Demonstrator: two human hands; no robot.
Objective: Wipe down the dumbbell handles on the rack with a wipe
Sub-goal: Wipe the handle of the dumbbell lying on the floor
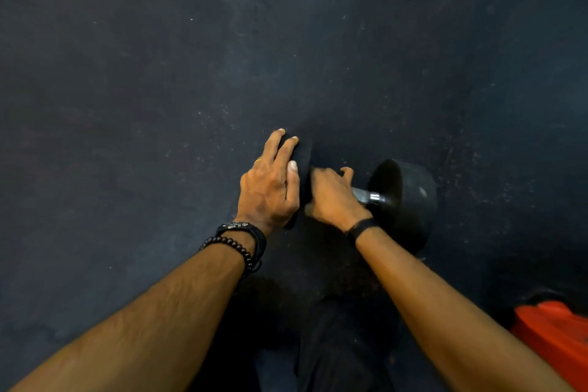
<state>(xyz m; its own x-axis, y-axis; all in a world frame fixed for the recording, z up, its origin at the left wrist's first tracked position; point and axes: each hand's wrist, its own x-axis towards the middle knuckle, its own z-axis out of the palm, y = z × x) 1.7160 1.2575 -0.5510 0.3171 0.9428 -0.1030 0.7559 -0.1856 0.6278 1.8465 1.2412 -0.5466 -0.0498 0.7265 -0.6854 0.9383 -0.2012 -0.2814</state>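
A black dumbbell [404, 200] lies on the dark rubber floor, its round right head in plain sight. The metal handle [366, 195] shows only as a short knurled stretch beside that head. My right hand [331, 196] is curled round the rest of the handle. My left hand [270, 184] lies with straight fingers flat against the outer face of the left head, which is mostly hidden behind it. No wipe can be seen; whether one sits under my right hand cannot be told.
Dark speckled rubber floor [191, 73] fills the view. An orange-red object [556, 334] sits at the lower right edge. My dark trouser legs show at the bottom centre. No rack is in view.
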